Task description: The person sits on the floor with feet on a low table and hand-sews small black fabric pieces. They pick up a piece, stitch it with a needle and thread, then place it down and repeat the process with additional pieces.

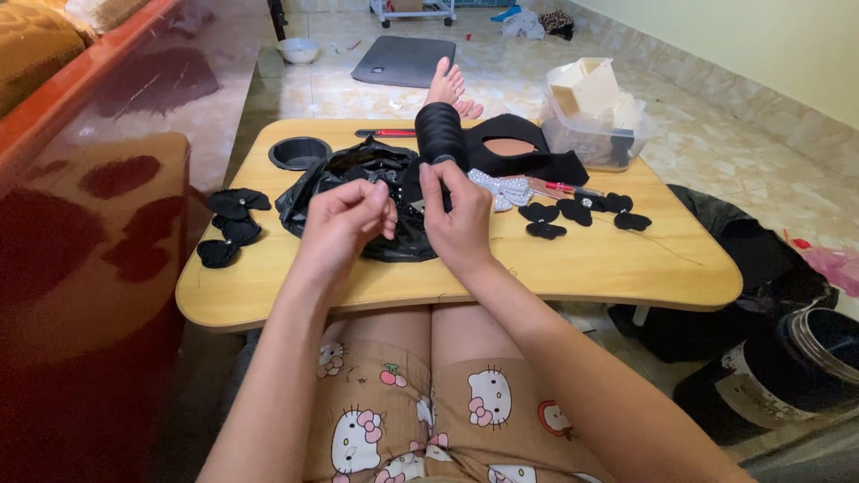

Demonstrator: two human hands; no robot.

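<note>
**A:** Centre of the frame: what do the hands hold?

**B:** The left hand (344, 219) and right hand (461, 219) are close together over the lap table (591, 268). The right hand's fingers are pinched on a black fabric piece (428, 183) at frame centre, just below a black roll of material (439, 132). The left hand's fingertips are drawn together beside it; whether they grip anything is too small to tell.

**A:** And beneath them?

**B:** A crumpled black plastic bag (358, 183) lies on the table, under both hands.

**A:** Surroundings?

**B:** Right of centre: a silver beaded bow (503, 188) and black fabric bows (582, 215). Left edge: further black bows (231, 225). Upper left of the table: a round cup recess (299, 153). Upper right: a clear plastic box (592, 125).
</note>
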